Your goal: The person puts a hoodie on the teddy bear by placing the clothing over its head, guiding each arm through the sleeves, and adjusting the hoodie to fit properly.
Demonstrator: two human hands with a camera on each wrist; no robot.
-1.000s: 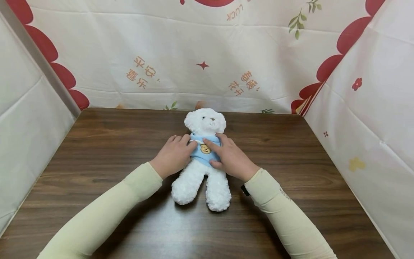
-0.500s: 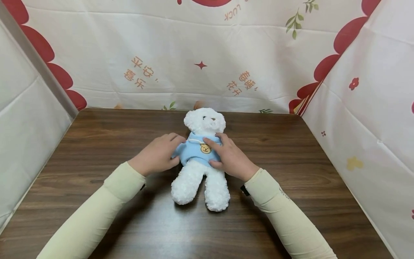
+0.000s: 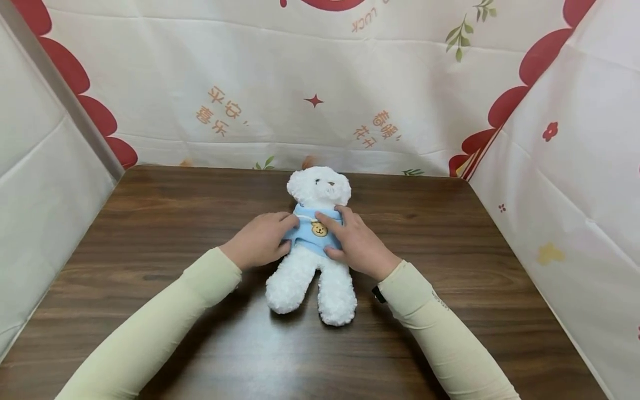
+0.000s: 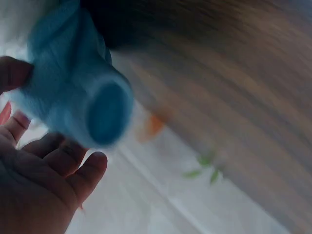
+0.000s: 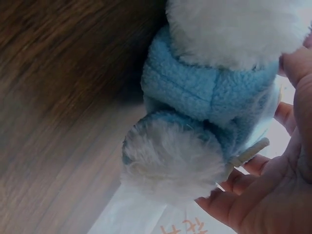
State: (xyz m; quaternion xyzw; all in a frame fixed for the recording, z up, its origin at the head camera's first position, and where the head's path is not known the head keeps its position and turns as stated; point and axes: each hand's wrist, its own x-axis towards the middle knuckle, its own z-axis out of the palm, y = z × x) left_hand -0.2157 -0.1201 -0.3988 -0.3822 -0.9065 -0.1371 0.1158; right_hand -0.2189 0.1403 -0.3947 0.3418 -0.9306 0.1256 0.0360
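Note:
A white plush teddy bear [image 3: 290, 284] lies on its back, head toward the far edge, in a light blue hoodie [image 3: 306, 236] with a bear-face patch. My left hand [image 3: 257, 240] holds the hoodie's side, thumb near the hem and fingers higher up. Its view shows the sleeve [image 4: 73, 92] between thumb and fingers, the cuff hollow with no paw showing. Across the bear's other side, my right hand [image 3: 362, 243] holds hoodie and body, thumb low and fingers on the chest. A fluffy white arm [image 5: 170, 158] pokes from that sleeve, beside a pale drawstring [image 5: 251, 152].
The bear lies on a dark wood-grain table [image 3: 430, 333], its head close to the back edge. White printed cloth [image 3: 270, 66] with red scallops hangs behind, and pale cloth panels [image 3: 565, 183] stand along both sides.
My left hand first drew outward to the left, stretching the hoodie's side and sleeve, then came back in against the bear. The right hand has stayed in place.

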